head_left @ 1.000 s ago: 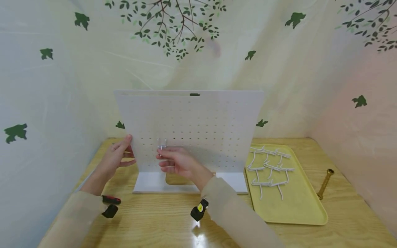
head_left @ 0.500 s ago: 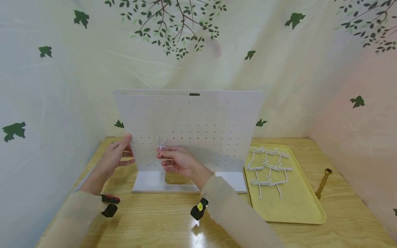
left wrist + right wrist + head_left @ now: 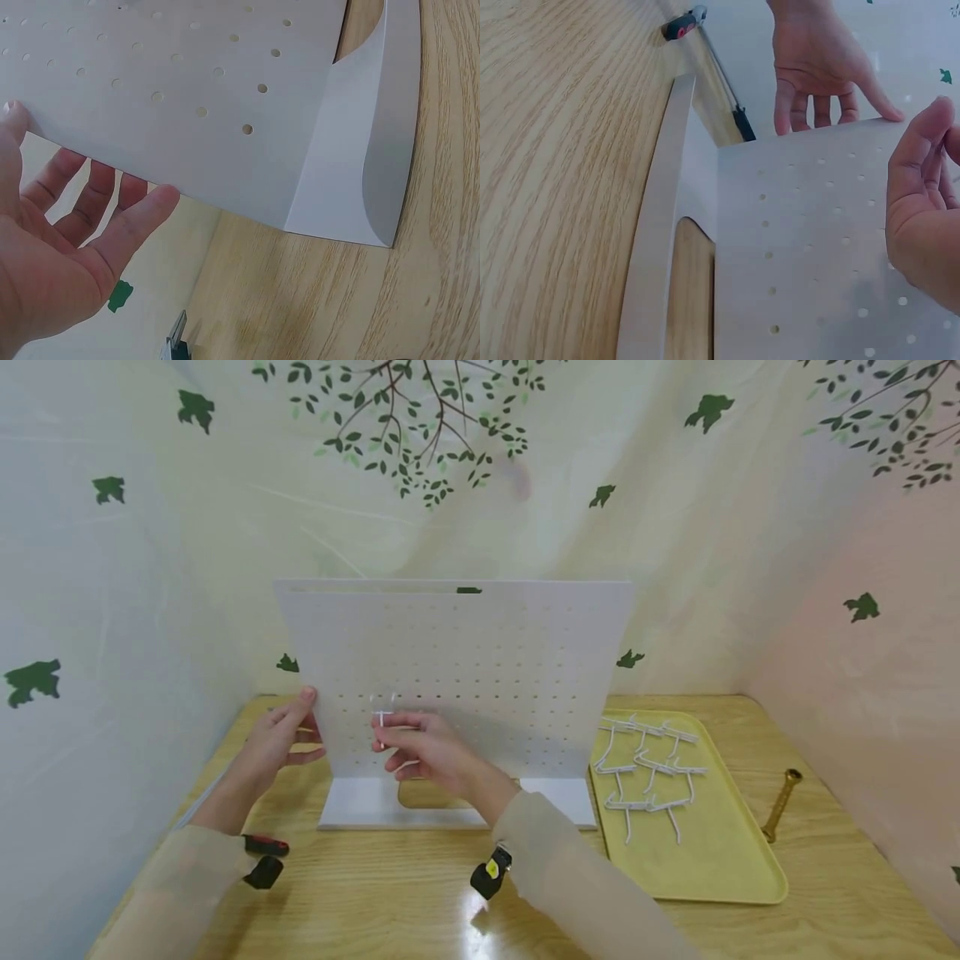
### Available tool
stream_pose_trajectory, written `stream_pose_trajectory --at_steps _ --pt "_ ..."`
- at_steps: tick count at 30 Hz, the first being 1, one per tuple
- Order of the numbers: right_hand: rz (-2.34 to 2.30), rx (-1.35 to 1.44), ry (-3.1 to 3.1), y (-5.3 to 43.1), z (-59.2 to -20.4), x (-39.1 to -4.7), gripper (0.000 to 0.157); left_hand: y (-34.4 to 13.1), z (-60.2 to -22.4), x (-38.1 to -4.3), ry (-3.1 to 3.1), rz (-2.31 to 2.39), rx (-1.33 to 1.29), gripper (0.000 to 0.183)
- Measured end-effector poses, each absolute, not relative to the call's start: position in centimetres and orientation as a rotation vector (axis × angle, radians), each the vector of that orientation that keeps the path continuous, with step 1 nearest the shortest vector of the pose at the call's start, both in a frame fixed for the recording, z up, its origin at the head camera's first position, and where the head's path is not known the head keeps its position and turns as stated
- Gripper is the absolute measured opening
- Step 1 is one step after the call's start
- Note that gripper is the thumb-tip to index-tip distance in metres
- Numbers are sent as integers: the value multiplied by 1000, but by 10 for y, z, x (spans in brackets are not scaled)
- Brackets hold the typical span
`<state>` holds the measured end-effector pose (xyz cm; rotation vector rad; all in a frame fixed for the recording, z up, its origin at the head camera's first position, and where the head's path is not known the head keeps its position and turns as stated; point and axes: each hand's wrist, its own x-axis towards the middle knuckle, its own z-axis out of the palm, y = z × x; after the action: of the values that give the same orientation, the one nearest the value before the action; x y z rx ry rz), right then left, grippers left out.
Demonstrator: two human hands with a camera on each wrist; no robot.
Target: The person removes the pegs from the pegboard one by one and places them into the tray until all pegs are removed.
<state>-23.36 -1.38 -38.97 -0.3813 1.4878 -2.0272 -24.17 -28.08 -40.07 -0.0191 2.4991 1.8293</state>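
Observation:
A white pegboard [image 3: 480, 643] stands upright on its flat foot, rows of holes across its face. My left hand [image 3: 281, 735] grips its left edge; in the left wrist view the thumb lies on the front and fingers [image 3: 97, 187] reach behind. My right hand [image 3: 431, 747] pinches a white double-pronged pegboard hook [image 3: 382, 717] between thumb and fingers, before the lower left part of the board. The hook's prongs point up, close to a row of holes. In the right wrist view the right hand [image 3: 926, 217] hides the hook.
On the right lies a yellow tray [image 3: 720, 852] with several white hooks [image 3: 648, 764]. A brass-coloured wrench [image 3: 783, 804] rests on the wooden table [image 3: 360, 893] beyond the tray. A red-and-black handled tool [image 3: 679, 28] lies on the left. Patterned curtains [image 3: 480, 535] surround the table.
My right hand has shifted slightly left and down with the hook, and the prongs have moved left off their earlier spot. The left hand keeps its place on the edge.

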Motion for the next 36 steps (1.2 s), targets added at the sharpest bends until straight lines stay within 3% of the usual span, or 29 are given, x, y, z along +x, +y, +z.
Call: stream_pose_trajectory --at_steps 14,25,36 --pt "-1852 -587 1775 47 -371 -228 45 -280 -401 -241 2501 1833 -24 77" --pt "-1787 -608 2046 134 -346 -226 42 -283 -402 -243 2487 1838 -13 76" --pt "-1585 -599 2278 202 -350 -210 40 -281 -403 -241 2501 1821 10 76"
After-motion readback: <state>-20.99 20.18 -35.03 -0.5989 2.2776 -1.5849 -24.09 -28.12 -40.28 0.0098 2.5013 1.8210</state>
